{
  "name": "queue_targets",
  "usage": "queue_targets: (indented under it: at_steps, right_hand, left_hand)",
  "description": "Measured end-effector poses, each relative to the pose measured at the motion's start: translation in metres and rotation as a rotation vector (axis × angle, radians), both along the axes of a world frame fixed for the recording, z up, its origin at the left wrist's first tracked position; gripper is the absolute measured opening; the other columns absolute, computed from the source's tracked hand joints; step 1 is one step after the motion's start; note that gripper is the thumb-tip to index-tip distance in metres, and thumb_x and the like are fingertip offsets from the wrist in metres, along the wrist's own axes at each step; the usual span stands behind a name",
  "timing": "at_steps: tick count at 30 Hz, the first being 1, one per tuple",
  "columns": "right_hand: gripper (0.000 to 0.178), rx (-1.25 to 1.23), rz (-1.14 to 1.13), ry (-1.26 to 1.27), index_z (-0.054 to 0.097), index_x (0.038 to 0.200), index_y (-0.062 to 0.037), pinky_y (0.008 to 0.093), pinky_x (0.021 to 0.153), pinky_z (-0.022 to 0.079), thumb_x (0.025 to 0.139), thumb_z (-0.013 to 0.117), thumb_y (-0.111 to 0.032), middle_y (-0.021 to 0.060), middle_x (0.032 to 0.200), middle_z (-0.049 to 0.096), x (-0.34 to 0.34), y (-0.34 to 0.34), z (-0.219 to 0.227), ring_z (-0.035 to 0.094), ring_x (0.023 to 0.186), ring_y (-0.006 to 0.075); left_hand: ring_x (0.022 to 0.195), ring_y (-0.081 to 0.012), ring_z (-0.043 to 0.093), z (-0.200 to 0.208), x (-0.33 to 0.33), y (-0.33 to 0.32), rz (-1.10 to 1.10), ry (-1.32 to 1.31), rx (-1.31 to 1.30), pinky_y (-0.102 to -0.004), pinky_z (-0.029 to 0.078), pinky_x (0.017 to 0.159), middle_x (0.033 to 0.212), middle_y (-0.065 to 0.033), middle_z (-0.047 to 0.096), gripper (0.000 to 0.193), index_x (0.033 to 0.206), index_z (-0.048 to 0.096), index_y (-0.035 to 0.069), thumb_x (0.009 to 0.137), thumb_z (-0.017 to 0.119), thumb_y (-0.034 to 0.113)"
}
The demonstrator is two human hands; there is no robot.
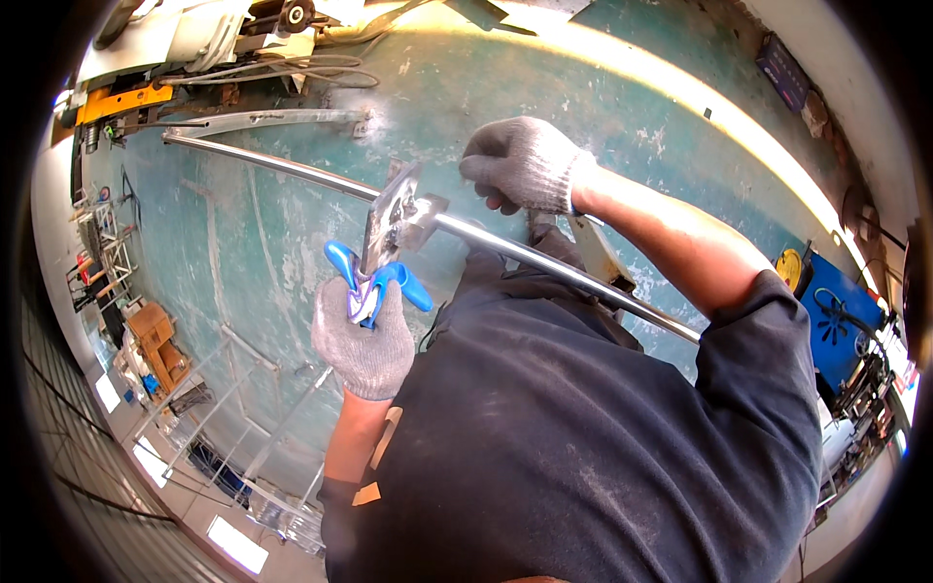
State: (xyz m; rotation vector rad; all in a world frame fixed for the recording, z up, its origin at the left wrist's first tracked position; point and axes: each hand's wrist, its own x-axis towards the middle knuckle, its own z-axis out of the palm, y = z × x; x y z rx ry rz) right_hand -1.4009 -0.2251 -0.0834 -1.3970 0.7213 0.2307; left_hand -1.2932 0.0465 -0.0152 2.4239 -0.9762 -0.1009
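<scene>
Rod (544,260), shiny and straight, runs aslant past the person and crosses over the dark trousers (484,280). On the near side of the rod's left half stands a pale rack (251,350) of thin rails; on the far side of that half, a flat bar (272,120) slopes in to meet the rod's left end at a sharp corner. Past the rod's right end is a blue panel (834,325), and well out to the left of its left half sits a brown box (160,340). Just beyond the rod's middle, apart from it, hangs the gloved right hand (523,163), fingers curled; whether it closes on anything I cannot tell. Near the rod, on the person's side, the gloved left hand (360,340) grips a tool, named last. Around the rod's middle sits a bracket (393,206) of rough metal plates, its longest plate reaching toward the left hand. Blue parts of the tool (400,280), possibly pliers or a clamp, flank that plate's near end.
</scene>
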Motion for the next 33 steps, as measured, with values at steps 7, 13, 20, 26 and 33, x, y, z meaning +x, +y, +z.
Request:
queue_targets:
  at_steps: [7, 13, 20, 26, 33]
  right_hand:
    - [0.041, -0.200, 0.089, -0.006, 0.082, 0.106, 0.0025, 0.0364, 0.067, 0.060, 0.102, 0.071, -0.037, 0.0110, 0.079, 0.078, 0.021, 0.010, -0.003, 0.074, 0.067, 0.0179]
    - [0.040, -0.356, 0.113, -0.031, 0.083, 0.099, 0.0022, 0.0416, 0.075, 0.061, 0.098, 0.071, -0.035, 0.0182, 0.084, 0.079, 0.029, 0.019, -0.013, 0.077, 0.072, 0.0259]
    - [0.036, -0.565, 0.295, -0.008, 0.084, 0.102, 0.0014, 0.0485, 0.091, 0.060, 0.095, 0.067, -0.029, 0.0296, 0.099, 0.077, 0.039, 0.018, -0.005, 0.078, 0.098, 0.0421]
    - [0.035, -0.833, 0.843, -0.018, 0.083, 0.108, 0.0021, 0.0510, 0.094, 0.060, 0.096, 0.065, -0.025, 0.0303, 0.108, 0.077, 0.057, 0.015, -0.006, 0.078, 0.106, 0.0438]
    - [0.028, -0.648, 0.554, 0.009, 0.084, 0.107, 0.0011, 0.0513, 0.091, 0.061, 0.095, 0.070, -0.019, 0.0262, 0.106, 0.080, 0.046, 0.023, -0.002, 0.078, 0.106, 0.0449]
  left_hand:
    - [0.072, -0.0376, 0.063, -0.003, 0.005, -0.002, -0.071, -0.052, -0.045, -0.0475, 0.048, 0.065, 0.082, -0.0150, 0.059, 0.031, 0.089, 0.061, 0.002, 0.087, 0.090, 0.011]
    - [0.073, -0.0389, 0.063, -0.005, 0.004, 0.001, -0.050, -0.043, -0.039, -0.0481, 0.049, 0.066, 0.083, -0.0152, 0.060, 0.030, 0.090, 0.063, 0.002, 0.087, 0.090, 0.012]
    - [0.074, -0.0386, 0.064, -0.004, 0.003, 0.000, -0.080, -0.062, -0.065, -0.0484, 0.048, 0.066, 0.083, -0.0151, 0.061, 0.029, 0.090, 0.063, 0.002, 0.088, 0.090, 0.012]
    - [0.074, -0.0358, 0.064, -0.006, 0.006, 0.000, -0.059, 0.001, -0.093, -0.0473, 0.049, 0.068, 0.085, -0.0142, 0.061, 0.027, 0.089, 0.063, 0.003, 0.087, 0.090, 0.009]
    - [0.073, -0.0343, 0.063, -0.008, 0.005, -0.001, -0.057, -0.021, -0.082, -0.0463, 0.050, 0.068, 0.084, -0.0132, 0.061, 0.028, 0.088, 0.063, 0.003, 0.088, 0.090, 0.009]
